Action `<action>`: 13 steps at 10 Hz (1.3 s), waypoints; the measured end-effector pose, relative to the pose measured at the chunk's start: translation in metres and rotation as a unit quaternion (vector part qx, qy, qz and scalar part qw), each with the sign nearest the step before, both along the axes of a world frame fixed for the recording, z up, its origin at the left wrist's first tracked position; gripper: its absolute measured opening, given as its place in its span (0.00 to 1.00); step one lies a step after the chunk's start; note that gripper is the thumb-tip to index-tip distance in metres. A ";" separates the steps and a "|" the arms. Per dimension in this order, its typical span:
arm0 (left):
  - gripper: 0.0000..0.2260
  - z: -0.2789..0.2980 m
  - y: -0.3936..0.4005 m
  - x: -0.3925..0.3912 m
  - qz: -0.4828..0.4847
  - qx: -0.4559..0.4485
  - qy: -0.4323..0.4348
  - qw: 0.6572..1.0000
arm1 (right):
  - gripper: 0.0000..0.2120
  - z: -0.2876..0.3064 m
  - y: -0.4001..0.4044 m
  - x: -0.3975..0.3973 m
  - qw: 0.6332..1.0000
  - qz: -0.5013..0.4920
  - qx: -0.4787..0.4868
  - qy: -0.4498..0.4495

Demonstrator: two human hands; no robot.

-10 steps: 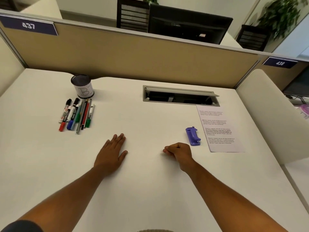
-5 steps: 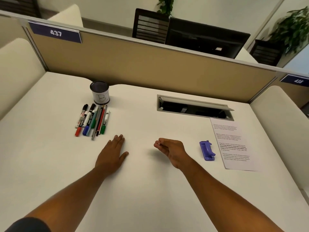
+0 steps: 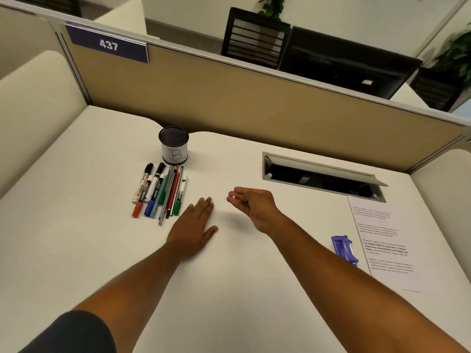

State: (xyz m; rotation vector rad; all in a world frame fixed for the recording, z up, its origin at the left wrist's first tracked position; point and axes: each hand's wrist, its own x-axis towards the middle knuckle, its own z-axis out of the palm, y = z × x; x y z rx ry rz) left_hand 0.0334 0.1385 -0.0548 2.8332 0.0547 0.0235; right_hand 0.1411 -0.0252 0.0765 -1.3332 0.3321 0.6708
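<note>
The right hand (image 3: 251, 206) had unclenched, grip loose and empty, swinging toward the pens (image 3: 160, 192) left of it, probably to gather them.

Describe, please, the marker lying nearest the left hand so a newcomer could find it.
On the white desk, a black mesh pen cup marked B stands behind a row of markers. The marker is rightmost in that row: white barrel, green cap.
</note>
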 end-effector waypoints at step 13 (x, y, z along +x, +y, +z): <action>0.31 -0.009 -0.001 0.000 0.016 -0.006 -0.008 1.000 | 0.07 0.021 0.225 0.093 0.900 0.155 -0.263 -0.312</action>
